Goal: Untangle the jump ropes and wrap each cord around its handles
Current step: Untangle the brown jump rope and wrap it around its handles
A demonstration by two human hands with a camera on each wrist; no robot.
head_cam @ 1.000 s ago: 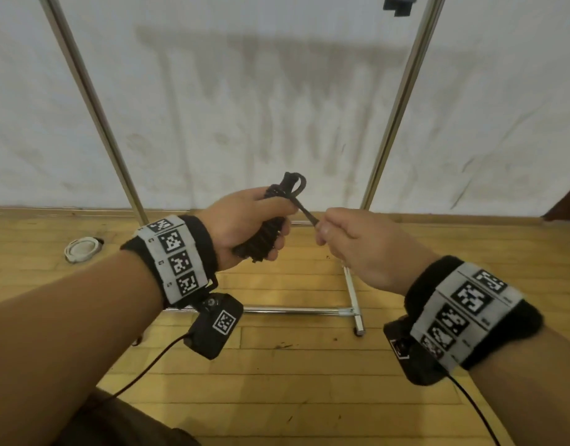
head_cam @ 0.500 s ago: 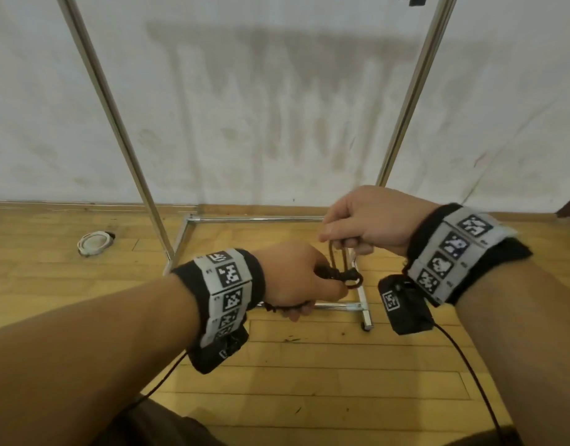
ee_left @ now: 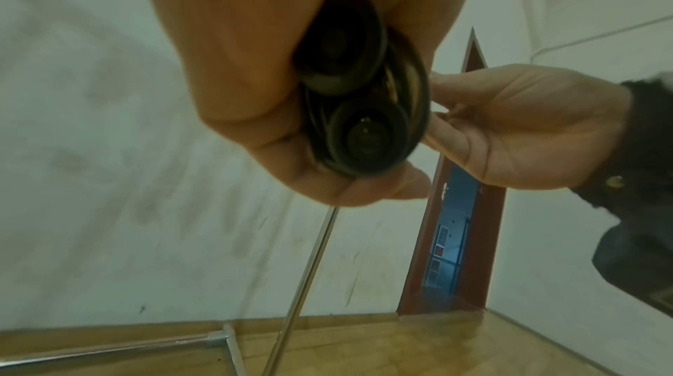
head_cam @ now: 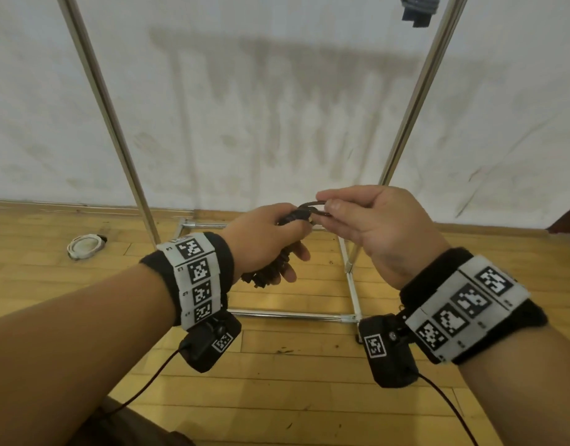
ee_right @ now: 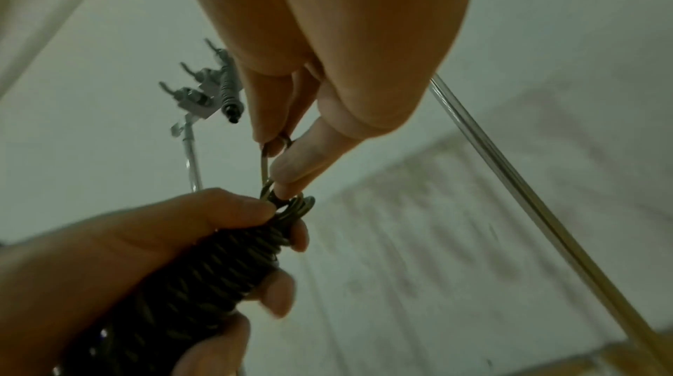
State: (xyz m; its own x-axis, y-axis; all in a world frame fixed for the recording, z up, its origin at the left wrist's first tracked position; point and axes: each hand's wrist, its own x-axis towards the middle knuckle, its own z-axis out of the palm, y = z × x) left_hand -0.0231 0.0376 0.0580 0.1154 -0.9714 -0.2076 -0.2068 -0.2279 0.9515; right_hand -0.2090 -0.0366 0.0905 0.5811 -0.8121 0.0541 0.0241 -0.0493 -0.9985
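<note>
My left hand point(head_cam: 270, 243) grips a black jump rope bundle point(head_cam: 270, 272), two handles side by side with the dark cord wound tightly round them point(ee_right: 204, 275). The round handle ends point(ee_left: 360, 134) show from below in the left wrist view. My right hand point(head_cam: 351, 214) pinches a short loop of the cord point(head_cam: 314, 209) at the top of the bundle, between thumb and forefinger point(ee_right: 277, 149). Both hands are held in the air in front of me, close together. A second wrapped rope point(ee_right: 227, 88) hangs from a hook high on the rack.
A chrome garment rack stands ahead, with slanted uprights point(head_cam: 113, 123) and a base frame point(head_cam: 293, 314) on the wooden floor. A white round object point(head_cam: 84, 246) lies on the floor at the left. A dark red door frame point(ee_left: 469, 180) is at the right.
Both hands dropped low half a second ago and have risen again. My right hand went from pulling a straight cord end to pinching a small loop right at the bundle's top.
</note>
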